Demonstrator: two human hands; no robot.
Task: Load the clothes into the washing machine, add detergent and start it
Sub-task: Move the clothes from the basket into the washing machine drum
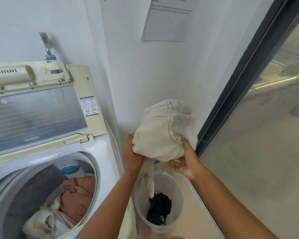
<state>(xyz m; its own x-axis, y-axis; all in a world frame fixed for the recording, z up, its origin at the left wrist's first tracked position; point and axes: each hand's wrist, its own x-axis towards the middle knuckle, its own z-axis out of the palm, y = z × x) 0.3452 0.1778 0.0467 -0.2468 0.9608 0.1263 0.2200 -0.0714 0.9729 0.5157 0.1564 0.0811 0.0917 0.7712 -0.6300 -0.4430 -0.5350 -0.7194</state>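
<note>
Washer (pixel 47 169) lid up | white bucket (pixel 178 195) on floor | wall notice (pixel 169 19)

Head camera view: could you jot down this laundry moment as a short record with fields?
held item: bunched cream cloth garment, one strip trailing down into the bucket
left hand: grips the garment's left side
right hand: supports it from below right
bucket: white plastic bucket on the floor, dark navy garment inside
washer: white top-loading washing machine, lid up
drum contents: peach cloth, cream towel
</note>
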